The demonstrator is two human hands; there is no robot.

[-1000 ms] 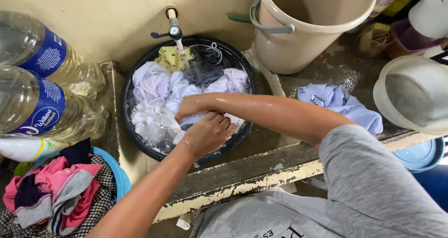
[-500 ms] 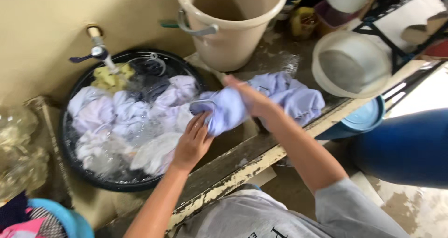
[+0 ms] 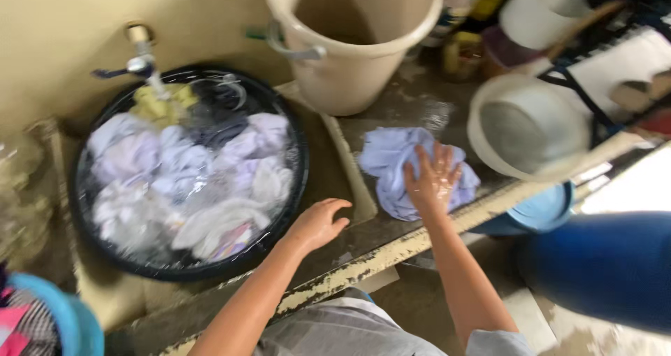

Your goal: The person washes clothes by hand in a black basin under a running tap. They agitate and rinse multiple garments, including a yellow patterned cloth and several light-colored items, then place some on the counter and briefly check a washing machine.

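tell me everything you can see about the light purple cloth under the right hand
The light purple cloth is a crumpled, wet-looking fabric bundle lying in a heap on the damp concrete ledge, right of the black basin and below the beige bucket. The right hand presses flat on its right half, fingers spread. Nothing else touches it.

wall: pale yellow plaster wall rising just behind the tap
counter: wet grey concrete counter right of the tap, front edge with chipped, peeling paint
floor: grey tiled floor below the counter's front edge
light: soft daylight
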